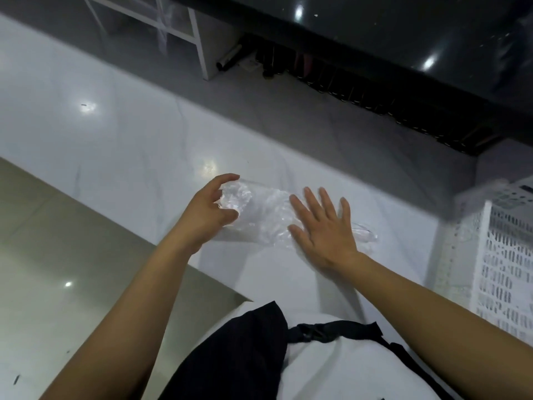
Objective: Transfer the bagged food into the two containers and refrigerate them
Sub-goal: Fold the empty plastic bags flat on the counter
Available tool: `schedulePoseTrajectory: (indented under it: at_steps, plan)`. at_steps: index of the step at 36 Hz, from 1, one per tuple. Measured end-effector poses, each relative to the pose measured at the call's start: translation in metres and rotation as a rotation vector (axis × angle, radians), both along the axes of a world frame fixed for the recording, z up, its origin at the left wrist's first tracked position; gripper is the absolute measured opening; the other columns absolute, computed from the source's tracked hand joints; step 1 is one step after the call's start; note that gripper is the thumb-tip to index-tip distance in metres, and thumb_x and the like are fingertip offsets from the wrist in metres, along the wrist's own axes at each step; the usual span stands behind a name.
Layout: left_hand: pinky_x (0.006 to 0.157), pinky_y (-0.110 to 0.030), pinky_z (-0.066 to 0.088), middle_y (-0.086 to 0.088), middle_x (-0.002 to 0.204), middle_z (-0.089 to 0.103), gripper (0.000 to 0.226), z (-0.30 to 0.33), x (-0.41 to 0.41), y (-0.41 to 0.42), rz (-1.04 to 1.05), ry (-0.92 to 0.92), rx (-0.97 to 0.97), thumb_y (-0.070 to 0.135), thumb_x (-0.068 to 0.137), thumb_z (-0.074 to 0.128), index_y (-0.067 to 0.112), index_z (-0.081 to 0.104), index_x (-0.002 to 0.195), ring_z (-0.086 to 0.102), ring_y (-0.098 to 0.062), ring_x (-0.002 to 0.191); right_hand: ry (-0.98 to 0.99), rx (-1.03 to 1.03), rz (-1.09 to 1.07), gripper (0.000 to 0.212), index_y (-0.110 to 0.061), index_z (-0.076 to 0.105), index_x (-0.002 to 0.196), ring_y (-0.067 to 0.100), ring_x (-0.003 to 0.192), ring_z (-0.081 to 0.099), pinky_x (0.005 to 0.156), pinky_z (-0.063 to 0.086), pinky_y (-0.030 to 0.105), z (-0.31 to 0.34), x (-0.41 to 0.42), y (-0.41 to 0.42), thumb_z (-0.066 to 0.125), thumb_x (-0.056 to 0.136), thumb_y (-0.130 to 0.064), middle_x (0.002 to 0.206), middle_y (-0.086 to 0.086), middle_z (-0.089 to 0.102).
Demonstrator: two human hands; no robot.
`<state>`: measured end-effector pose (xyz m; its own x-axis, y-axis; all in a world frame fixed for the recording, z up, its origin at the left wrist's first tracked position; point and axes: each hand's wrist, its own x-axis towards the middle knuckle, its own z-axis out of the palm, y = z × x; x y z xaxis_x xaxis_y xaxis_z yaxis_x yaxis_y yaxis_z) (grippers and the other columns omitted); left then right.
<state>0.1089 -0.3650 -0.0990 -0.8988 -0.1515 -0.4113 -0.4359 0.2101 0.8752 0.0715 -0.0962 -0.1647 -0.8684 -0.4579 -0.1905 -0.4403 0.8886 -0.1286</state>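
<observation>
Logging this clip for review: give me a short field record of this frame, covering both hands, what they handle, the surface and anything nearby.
view: head camera, looking down
surface: white marble-look counter
handled item: clear plastic bag, crumpled, lying on the counter
left hand: fingers curled round the bag's left end
right hand: flat, fingers spread, pressing the bag's right part
bag contents: cannot tell
nearby: white perforated basket at right edge
containers: none in view
</observation>
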Motion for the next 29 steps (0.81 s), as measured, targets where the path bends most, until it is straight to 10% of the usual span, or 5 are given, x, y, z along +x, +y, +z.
schedulePoseTrajectory:
  at_steps: [13,19,29]
  plan:
    - [0.103,-0.031,0.047,0.014,0.151,0.046,0.085,0.035,-0.012,0.047,-0.130,0.226,-0.056,0.005,0.085,0.065,0.063,0.035,0.140,0.044,-0.006,0.137,0.030,-0.028,0.100,0.055,-0.054,0.000,0.154,0.026,0.154,-0.013,0.117,-0.007,0.066,0.005,0.009,0.001,0.007,0.101,-0.066,0.169,-0.003,-0.002]
    - [0.062,-0.014,0.054,0.013,0.135,0.056,0.082,0.039,-0.015,0.055,-0.153,0.250,-0.033,0.004,0.086,0.065,0.060,0.039,0.139,0.054,-0.002,0.061,0.015,-0.019,0.090,0.057,-0.053,-0.003,0.154,0.025,0.155,-0.011,0.116,-0.008,0.067,0.003,0.009,0.000,0.010,0.100,-0.068,0.169,-0.004,-0.001]
    - [0.081,-0.027,0.057,0.018,0.144,0.053,0.075,0.028,0.000,0.107,-0.376,0.289,-0.256,0.016,0.092,0.061,0.054,0.027,0.147,0.064,-0.002,0.082,0.001,-0.066,-0.105,0.067,-0.034,0.020,0.158,0.023,0.155,-0.003,0.120,-0.002,0.059,0.017,0.002,0.029,0.017,0.096,-0.062,0.169,-0.002,0.005]
